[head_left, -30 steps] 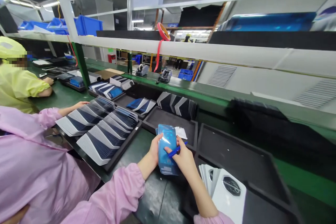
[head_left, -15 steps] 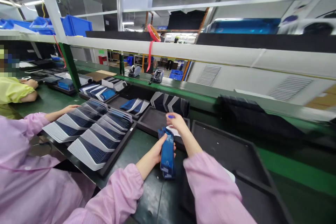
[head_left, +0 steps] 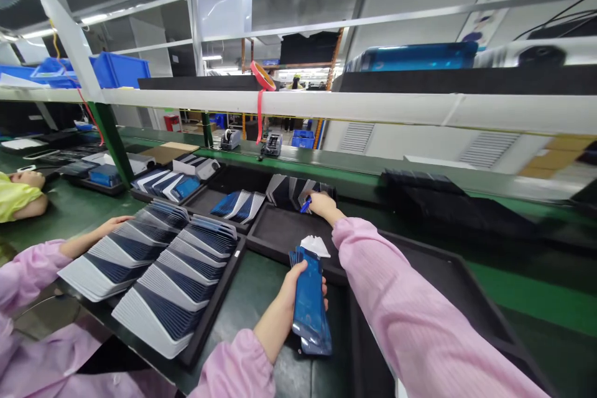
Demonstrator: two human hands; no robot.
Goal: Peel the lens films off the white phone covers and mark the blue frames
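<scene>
My left hand [head_left: 288,295] is closed round a small stack of blue film-covered panels [head_left: 308,298], tilted over the green bench. White paper-like pieces [head_left: 315,245] stick out beyond the stack's far end. Farther off, my right hand [head_left: 323,204] has its fingers closed on a small blue pen-like tool [head_left: 306,204]. That hand is at a row of dark panels with grey stripes [head_left: 284,191], standing on edge behind a black tray [head_left: 280,233]. Whether it touches them I cannot tell.
To the left, a large black tray [head_left: 219,298] carries two long rows of striped panels [head_left: 172,286]; a co-worker's hand [head_left: 114,224] rests beside it. More panels [head_left: 239,205] lie in a rear tray. Red tape [head_left: 262,76] hangs from the white shelf rail [head_left: 373,102].
My right hand has moved away from the stack, forward to the striped panels at the back, with the blue tool still in it. The left hand keeps its stack, now lower in view.
</scene>
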